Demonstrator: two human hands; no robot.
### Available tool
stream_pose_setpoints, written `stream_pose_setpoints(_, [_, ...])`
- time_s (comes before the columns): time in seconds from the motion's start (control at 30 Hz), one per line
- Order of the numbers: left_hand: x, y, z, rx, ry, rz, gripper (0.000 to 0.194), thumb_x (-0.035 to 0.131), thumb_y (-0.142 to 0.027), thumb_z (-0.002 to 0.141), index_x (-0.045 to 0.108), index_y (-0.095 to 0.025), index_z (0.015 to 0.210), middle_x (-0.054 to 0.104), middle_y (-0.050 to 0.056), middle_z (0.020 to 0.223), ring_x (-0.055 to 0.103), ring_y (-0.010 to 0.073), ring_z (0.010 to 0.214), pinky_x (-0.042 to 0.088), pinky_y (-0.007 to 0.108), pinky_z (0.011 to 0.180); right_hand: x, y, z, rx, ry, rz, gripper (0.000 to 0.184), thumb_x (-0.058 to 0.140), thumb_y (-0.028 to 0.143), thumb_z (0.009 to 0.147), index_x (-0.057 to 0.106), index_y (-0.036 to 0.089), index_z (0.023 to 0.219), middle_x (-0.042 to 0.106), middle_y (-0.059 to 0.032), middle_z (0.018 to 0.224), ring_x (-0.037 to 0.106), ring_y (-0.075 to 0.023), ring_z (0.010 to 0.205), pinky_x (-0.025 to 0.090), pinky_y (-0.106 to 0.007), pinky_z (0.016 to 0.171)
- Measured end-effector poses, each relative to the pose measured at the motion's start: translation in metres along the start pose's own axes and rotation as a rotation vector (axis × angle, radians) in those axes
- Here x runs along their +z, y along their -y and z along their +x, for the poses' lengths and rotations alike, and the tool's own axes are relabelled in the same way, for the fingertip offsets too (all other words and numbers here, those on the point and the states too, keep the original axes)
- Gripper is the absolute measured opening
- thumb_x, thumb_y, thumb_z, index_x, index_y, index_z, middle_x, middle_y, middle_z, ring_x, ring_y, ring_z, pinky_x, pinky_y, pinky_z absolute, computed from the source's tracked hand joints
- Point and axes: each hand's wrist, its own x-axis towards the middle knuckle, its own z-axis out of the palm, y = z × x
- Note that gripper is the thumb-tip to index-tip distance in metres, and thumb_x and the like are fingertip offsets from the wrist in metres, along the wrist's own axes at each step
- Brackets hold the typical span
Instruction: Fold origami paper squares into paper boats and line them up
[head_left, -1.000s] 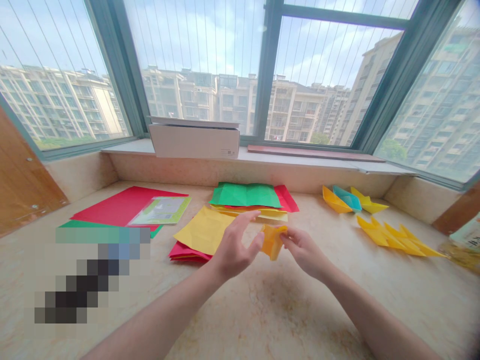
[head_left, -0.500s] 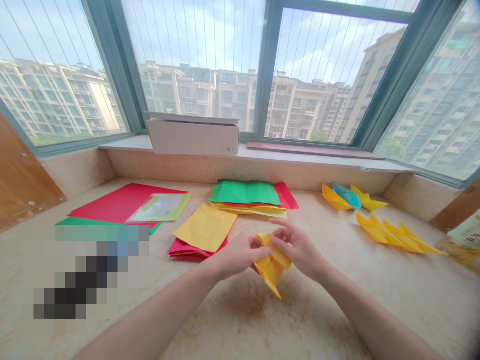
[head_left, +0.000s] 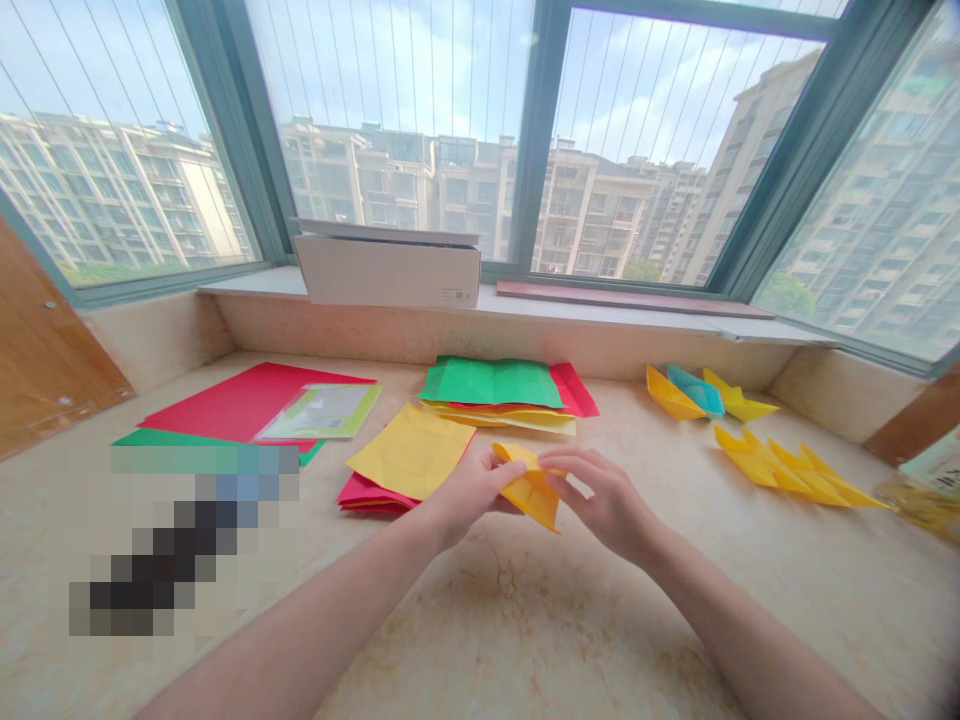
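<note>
A partly folded sheet of yellow paper (head_left: 534, 496) is held above the counter between both hands. My left hand (head_left: 480, 486) grips its left side, thumb on top and the other fingers mostly hidden beneath. On its right side, my right hand (head_left: 600, 490) pinches the edge between thumb and fingers. One pointed corner hangs down toward me. Just left of my left hand lies a stack of creased yellow sheets (head_left: 411, 452) over red sheets (head_left: 375, 497). Behind the hands, a creased green sheet (head_left: 491, 381) rests on yellow and red ones.
Folded paper boats, orange (head_left: 673, 394), blue (head_left: 696, 390) and yellow (head_left: 739, 398), stand at the back right, with a row of yellow folded pieces (head_left: 795, 468) nearer. Large red paper (head_left: 225, 405) and a clear packet (head_left: 322, 412) lie left. A white box (head_left: 386, 272) sits on the sill.
Both hands have raised the yellow paper slightly away from me and turned it. Its lower flap hangs less far down, and the right fingers have closed onto its edge.
</note>
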Motion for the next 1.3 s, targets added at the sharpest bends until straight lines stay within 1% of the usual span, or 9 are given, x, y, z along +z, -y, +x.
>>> stream_pose_setpoints(0.1, [0.001, -0.002, -0.003, -0.021, 0.097, -0.022, 0.035, 0.072, -0.044, 0.080, 0.068, -0.014, 0.098, 0.071, 0.008, 0.093, 0.068, 0.0208, 0.088, 0.055, 0.035, 0.079, 0.001, 0.000, -0.001, -0.005, -0.023, -0.058, 0.019, 0.055, 0.023, 0.096, 0.070, 0.025, 0.109, 0.075, -0.0069, 0.108, 0.069, -0.0236, 0.098, 0.056, -0.042, 0.087])
stream_pose_setpoints(0.17, [0.002, -0.001, -0.005, -0.039, 0.124, -0.034, 0.036, 0.076, -0.039, 0.076, 0.068, -0.015, 0.102, 0.071, 0.008, 0.099, 0.067, 0.0217, 0.091, 0.054, 0.036, 0.081, 0.002, 0.000, -0.003, 0.005, -0.036, -0.067, 0.022, 0.053, 0.024, 0.098, 0.069, 0.025, 0.113, 0.075, -0.0073, 0.107, 0.070, -0.0235, 0.097, 0.057, -0.041, 0.086])
stream_pose_setpoints(0.3, [0.005, 0.004, -0.006, -0.054, 0.105, -0.010, 0.032, 0.081, -0.026, 0.068, 0.071, -0.017, 0.098, 0.073, 0.006, 0.098, 0.068, 0.0218, 0.091, 0.051, 0.033, 0.082, 0.002, 0.000, -0.005, 0.017, -0.049, -0.013, 0.029, 0.048, 0.023, 0.099, 0.064, 0.026, 0.122, 0.073, -0.0076, 0.115, 0.070, -0.0225, 0.101, 0.058, -0.039, 0.088])
stream_pose_setpoints(0.47, [0.004, 0.002, -0.005, -0.040, 0.078, 0.026, 0.026, 0.074, -0.017, 0.067, 0.072, -0.018, 0.093, 0.073, 0.002, 0.087, 0.067, 0.0198, 0.082, 0.051, 0.031, 0.076, -0.001, 0.000, -0.002, 0.006, -0.069, -0.018, 0.029, 0.048, 0.018, 0.097, 0.067, 0.026, 0.117, 0.069, -0.0080, 0.119, 0.067, -0.0228, 0.106, 0.056, -0.039, 0.090])
stream_pose_setpoints(0.67, [0.002, -0.001, -0.005, -0.016, 0.084, 0.040, 0.029, 0.072, -0.017, 0.069, 0.072, -0.019, 0.098, 0.074, 0.003, 0.093, 0.068, 0.0209, 0.087, 0.051, 0.031, 0.078, -0.001, -0.001, 0.000, 0.066, -0.136, -0.043, 0.027, 0.054, 0.027, 0.096, 0.067, 0.027, 0.120, 0.070, -0.0085, 0.108, 0.067, -0.0235, 0.096, 0.057, -0.040, 0.084])
stream_pose_setpoints(0.77, [0.002, -0.002, -0.006, -0.017, 0.084, 0.029, 0.029, 0.071, -0.017, 0.070, 0.072, -0.019, 0.099, 0.074, 0.003, 0.095, 0.068, 0.0216, 0.088, 0.051, 0.031, 0.078, 0.000, -0.003, 0.000, 0.028, -0.150, -0.056, 0.028, 0.056, 0.025, 0.096, 0.067, 0.029, 0.121, 0.067, -0.0084, 0.107, 0.066, -0.0231, 0.096, 0.057, -0.040, 0.083])
stream_pose_setpoints(0.9, [0.002, -0.004, -0.006, -0.053, 0.090, -0.007, 0.027, 0.074, -0.020, 0.071, 0.072, -0.018, 0.098, 0.074, 0.004, 0.095, 0.068, 0.0205, 0.087, 0.051, 0.030, 0.076, 0.000, -0.007, -0.001, -0.030, -0.185, -0.097, 0.039, 0.055, 0.021, 0.096, 0.060, 0.034, 0.132, 0.063, -0.0084, 0.109, 0.064, -0.0232, 0.099, 0.057, -0.041, 0.083])
stream_pose_setpoints(1.03, [0.003, -0.007, -0.007, -0.070, 0.139, -0.063, 0.034, 0.080, -0.025, 0.070, 0.070, -0.018, 0.102, 0.073, 0.005, 0.095, 0.068, 0.0201, 0.085, 0.051, 0.030, 0.075, -0.002, -0.010, -0.001, -0.051, -0.155, -0.130, 0.041, 0.054, 0.022, 0.097, 0.058, 0.037, 0.135, 0.062, -0.0084, 0.112, 0.064, -0.0221, 0.096, 0.058, -0.038, 0.077])
stream_pose_setpoints(1.3, [0.005, -0.007, -0.008, -0.077, 0.112, -0.135, 0.039, 0.084, -0.027, 0.066, 0.070, -0.018, 0.101, 0.073, 0.005, 0.093, 0.068, 0.0185, 0.081, 0.052, 0.028, 0.073, -0.007, -0.007, 0.001, -0.109, -0.179, -0.238, 0.046, 0.056, 0.019, 0.096, 0.056, 0.039, 0.137, 0.064, -0.0082, 0.118, 0.063, -0.0219, 0.093, 0.057, -0.043, 0.083])
